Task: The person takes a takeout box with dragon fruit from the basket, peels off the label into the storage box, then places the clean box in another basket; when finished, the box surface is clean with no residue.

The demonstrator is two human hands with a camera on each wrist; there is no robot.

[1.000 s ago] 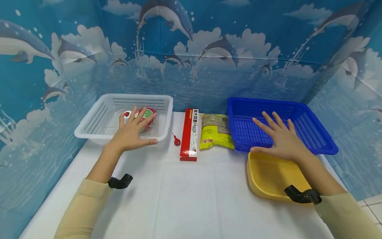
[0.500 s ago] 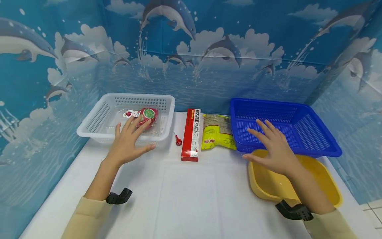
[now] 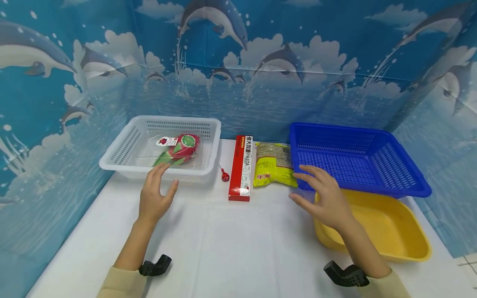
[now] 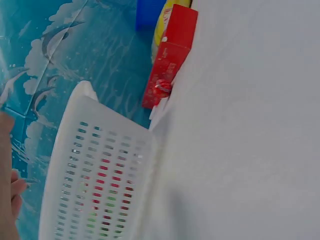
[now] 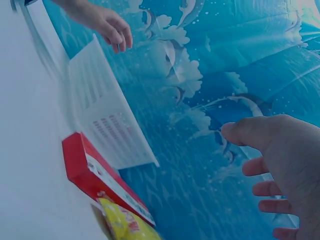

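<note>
I hold the left hand (image 3: 154,203) and right hand (image 3: 329,203) apart, fingers relaxed, white basket (image 3: 128,142) of packaged fruit (image 3: 184,147) beyond the left, blue basket (image 3: 339,167) beyond the right, red box (image 3: 240,169) between

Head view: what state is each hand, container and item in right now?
Left hand: open, holding nothing.
Right hand: open, holding nothing.
White basket: upright, holding the dragon fruit.
Dragon fruit: in clear packaging.
Red lollipop: lying loose outside the basket.
Pasta box: lying flat, near end closed.
Yellow packet: lying flat; can't tell if sealed.
Blue basket: upright, open-topped.
Yellow basin: upright, open-topped.
</note>
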